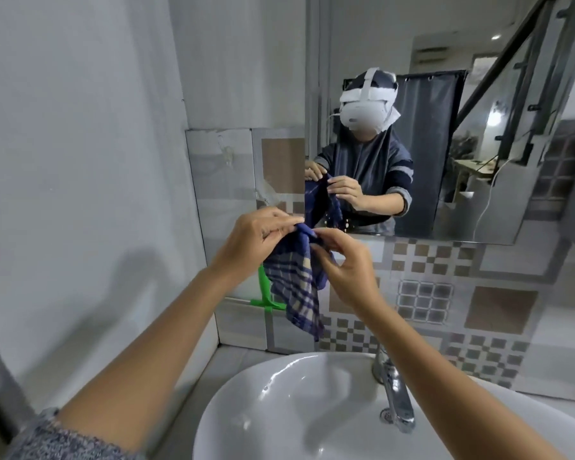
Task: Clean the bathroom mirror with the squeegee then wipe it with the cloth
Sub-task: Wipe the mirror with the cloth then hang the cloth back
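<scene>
Status: both hands up in front of the lower-left corner of the mirror (356,44), cloth (296,277) between them. Left hand (256,237) pinches the top edge, thumb against fingertips. Right hand (342,263) pinches the same edge just beside it, the other fingers loosely curled. So both sets of fingers are clamped on the cloth, but only at the tips.

The cloth hangs bunched, its tail over the back of the sink (233,386), and isn't touching the glass. The green squeegee (265,293) is against the tiled wall behind it, partly hidden, with no hand on it. My read: squeegee step done, opening the cloth for the wipe. Can't tell from here whether the glass is wet or streaked.

Risks:
- Shallow pinch. If one side slips, the cloth swings or drops into the basin. If the basin is wet, that means smears on the mirror.
- Wiping with it bunched: uneven contact, streaks. Needs spreading or folding flat first.
- The tail hangs close to the squeegee. Lifting could snag it and knock it down.
- Right forearm passes over the tap (395,396). A low sweep would clip it.
</scene>
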Available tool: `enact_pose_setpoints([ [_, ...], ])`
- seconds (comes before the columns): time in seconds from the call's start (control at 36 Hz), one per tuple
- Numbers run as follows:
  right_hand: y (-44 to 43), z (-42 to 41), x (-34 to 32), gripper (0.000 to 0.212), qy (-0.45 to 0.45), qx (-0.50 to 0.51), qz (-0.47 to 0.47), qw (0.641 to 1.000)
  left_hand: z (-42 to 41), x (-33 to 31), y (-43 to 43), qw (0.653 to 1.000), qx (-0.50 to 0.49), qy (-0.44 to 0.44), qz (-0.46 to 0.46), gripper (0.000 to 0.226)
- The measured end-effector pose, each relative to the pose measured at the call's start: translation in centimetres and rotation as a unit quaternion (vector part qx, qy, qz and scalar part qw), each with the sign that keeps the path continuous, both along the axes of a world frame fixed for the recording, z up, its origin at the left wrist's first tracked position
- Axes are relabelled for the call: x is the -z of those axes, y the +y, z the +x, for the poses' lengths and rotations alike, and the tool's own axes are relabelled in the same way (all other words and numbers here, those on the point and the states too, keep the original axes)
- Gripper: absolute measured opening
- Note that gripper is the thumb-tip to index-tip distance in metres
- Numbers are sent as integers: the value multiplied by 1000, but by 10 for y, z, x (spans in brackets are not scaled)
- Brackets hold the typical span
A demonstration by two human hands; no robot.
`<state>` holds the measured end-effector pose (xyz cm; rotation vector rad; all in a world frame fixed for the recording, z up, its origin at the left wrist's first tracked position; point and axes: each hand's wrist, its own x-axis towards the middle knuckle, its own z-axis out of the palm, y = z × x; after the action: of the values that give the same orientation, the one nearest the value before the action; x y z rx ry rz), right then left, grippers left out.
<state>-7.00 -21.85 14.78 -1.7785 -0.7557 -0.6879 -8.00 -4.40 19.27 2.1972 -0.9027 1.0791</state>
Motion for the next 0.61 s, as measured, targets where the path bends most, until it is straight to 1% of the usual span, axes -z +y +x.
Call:
enact_pose_setpoints([
  [0.14,8,-4,-15,13,1,-9,-26,1000,-18,3,25,998,-50,42,-3,20],
  [0.25,22,-2,-33,9,-8,-17,-57,998,-27,5,48,991,-71,110,-30,20],
  [0.36,43,12,-53,7,-23,-12,-105,994,-25,-1,72,980,-72,159,-95,19],
  [0.47,68,34,-76,7,-38,31,-137,989,-10,-15,93,974,-83,153,-145,18],
  [0.61,103,63,-116,7,-66,105,-134,983,29,-48,110,970,-115,105,-185,18],
])
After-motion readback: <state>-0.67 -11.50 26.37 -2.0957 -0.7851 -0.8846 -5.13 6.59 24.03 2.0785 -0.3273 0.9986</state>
